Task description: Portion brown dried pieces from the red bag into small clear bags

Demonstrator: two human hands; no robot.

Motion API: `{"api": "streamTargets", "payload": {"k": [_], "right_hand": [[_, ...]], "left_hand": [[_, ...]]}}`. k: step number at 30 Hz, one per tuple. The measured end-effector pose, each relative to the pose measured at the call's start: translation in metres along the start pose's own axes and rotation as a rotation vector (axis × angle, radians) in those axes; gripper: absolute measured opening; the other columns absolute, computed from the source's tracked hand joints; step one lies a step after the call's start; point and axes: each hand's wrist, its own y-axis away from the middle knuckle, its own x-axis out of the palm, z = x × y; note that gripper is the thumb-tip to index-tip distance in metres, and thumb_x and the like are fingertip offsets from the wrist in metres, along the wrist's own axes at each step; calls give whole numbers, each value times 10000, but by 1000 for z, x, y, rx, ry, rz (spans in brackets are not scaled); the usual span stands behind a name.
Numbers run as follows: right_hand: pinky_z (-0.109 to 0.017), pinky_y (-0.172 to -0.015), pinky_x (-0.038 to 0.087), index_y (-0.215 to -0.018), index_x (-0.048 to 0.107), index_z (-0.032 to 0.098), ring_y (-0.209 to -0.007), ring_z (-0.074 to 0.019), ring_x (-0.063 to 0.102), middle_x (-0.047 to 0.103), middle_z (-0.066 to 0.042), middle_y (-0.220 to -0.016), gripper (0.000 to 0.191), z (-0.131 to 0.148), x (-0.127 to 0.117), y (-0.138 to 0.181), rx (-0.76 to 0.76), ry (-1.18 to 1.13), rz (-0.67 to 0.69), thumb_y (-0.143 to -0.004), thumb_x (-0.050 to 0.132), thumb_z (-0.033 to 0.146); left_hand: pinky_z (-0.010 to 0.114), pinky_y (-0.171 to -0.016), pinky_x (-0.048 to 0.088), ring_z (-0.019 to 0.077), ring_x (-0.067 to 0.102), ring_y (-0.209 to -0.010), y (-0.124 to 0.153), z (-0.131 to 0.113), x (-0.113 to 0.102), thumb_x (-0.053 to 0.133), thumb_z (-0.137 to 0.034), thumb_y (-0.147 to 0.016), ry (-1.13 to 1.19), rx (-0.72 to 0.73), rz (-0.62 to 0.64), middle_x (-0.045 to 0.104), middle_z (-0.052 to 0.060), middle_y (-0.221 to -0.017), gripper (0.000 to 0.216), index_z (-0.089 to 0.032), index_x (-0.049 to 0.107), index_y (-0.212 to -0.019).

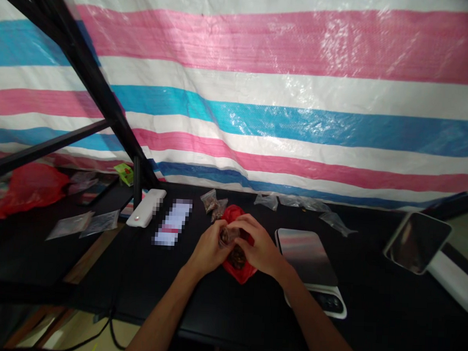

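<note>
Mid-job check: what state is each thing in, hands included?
Left hand: closed on small clear bag
Right hand: curled at that bag
Small clear bag: partly filled, brown contents
Central red bag: open, brown pieces inside
Back filled bags: lying down, seals unclear
Scale: lying flat, reading illegible
Left clear bags: flat

The person has two hands, one left hand [208, 250] and one right hand [261, 247], with one small clear bag [225, 236] between them. On the tables there are two red bags [242, 275], two filled small bags [208, 200] behind the hands, two flat clear bags [69, 225] at the left, and one scale [307, 257]. Along the back, the loose clear bags [336, 223] number at least three (they overlap, so the exact count cannot be told).
</note>
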Motion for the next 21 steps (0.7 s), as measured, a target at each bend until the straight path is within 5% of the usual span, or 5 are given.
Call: {"api": "streamTargets", "payload": {"k": [7,11,14,21], "right_hand": [[-402,-1050,486,-1214,709,280,-1212,-214,606,662,-68,-1278,455,2,12,3,-167,192,46,-934,473,10],[-402,-1061,498,-1293,679,285,-1204,-220,621,662,-70,-1287,374,4,12,3,-101,180,35,-963,600,127],[-387,-1015,529,-1278,688,276,-1135,-224,651,672,-71,-1239,360,2,11,2,-54,210,32,-924,710,213],[-389,-1044,503,-1253,678,269,-1168,-210,629,674,-70,-1239,337,3,9,3,-118,191,49,-985,544,116]], "left_hand": [[328,-827,536,196,671,-931,1,1,3,654,-267,-889,114,-20,-24,650,37,-1055,329,-229,501,-1178],[334,-828,529,202,640,-934,0,7,5,709,-216,-797,127,7,-140,608,48,-1061,429,-207,478,-1159],[342,-819,501,211,607,-913,-2,8,4,691,-217,-809,9,12,-163,592,42,-1006,300,-208,508,-1047],[354,-823,460,231,577,-912,-4,6,1,645,-250,-880,-162,122,-87,609,43,-931,101,-220,550,-900]]}}
